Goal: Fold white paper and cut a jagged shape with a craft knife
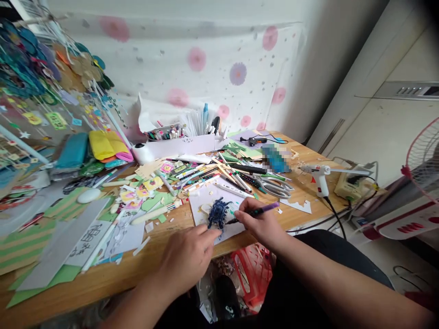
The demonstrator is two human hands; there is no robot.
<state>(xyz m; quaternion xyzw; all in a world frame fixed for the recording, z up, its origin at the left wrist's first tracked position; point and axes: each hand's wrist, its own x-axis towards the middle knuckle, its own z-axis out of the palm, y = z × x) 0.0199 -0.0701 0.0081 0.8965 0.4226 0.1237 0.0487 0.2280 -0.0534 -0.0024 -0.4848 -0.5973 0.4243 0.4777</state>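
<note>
A dark blue fringed piece point(218, 213) lies on a white sheet point(198, 202) near the table's front edge. My right hand point(258, 221) is closed around a purple and black pen point(269, 207), its tip pointing left toward the blue piece. At the lower edge of the sheet, my left hand point(192, 249) has its fingers bent together, with the fingertips at the near side of the blue piece. Whether they pinch part of it is hidden. A pale rounded shape point(206, 208) shows just left of the blue piece.
Pens, scissors point(274, 186) and paper scraps are heaped behind the sheet. A white glue gun point(321, 180) stands at the right, its cord running down. Green paper point(51, 278) covers the left side. Below the edge is a red basket point(252, 274).
</note>
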